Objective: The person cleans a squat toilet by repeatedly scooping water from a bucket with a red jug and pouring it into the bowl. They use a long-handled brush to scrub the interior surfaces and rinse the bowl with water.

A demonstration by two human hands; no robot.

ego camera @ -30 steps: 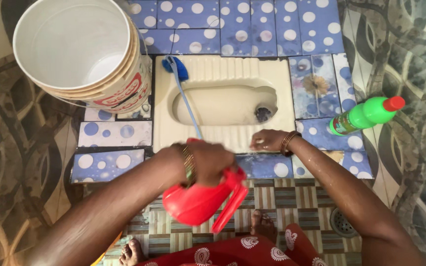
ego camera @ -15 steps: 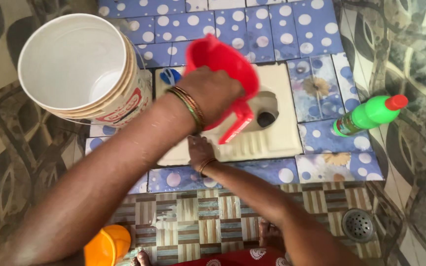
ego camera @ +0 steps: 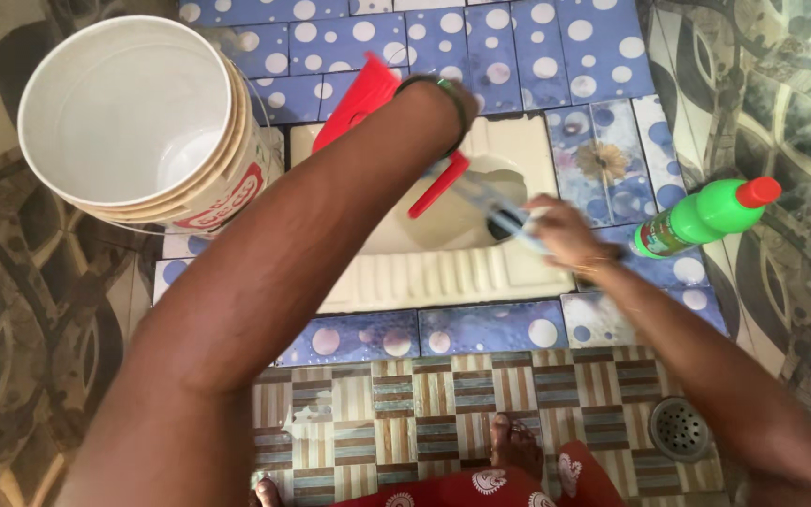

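Observation:
My left hand (ego camera: 434, 108) reaches across the frame and grips a red plastic jug (ego camera: 359, 99), tilted over the far end of a cream squat toilet pan (ego camera: 443, 272). My right hand (ego camera: 560, 230) holds the handle of a blue toilet brush (ego camera: 499, 208), blurred with motion, pointing into the pan near its drain hole. My left forearm hides much of the pan's left side.
A large white bucket (ego camera: 133, 122) stands at the upper left beside the pan. A green bottle with a red cap (ego camera: 706, 218) lies on the tiles at right. A round floor drain (ego camera: 680, 427) sits at lower right. My foot (ego camera: 515, 443) shows at the bottom.
My left hand has carried the red jug from low near my body up over the pan and tipped it. My right hand has taken up the brush and moved right.

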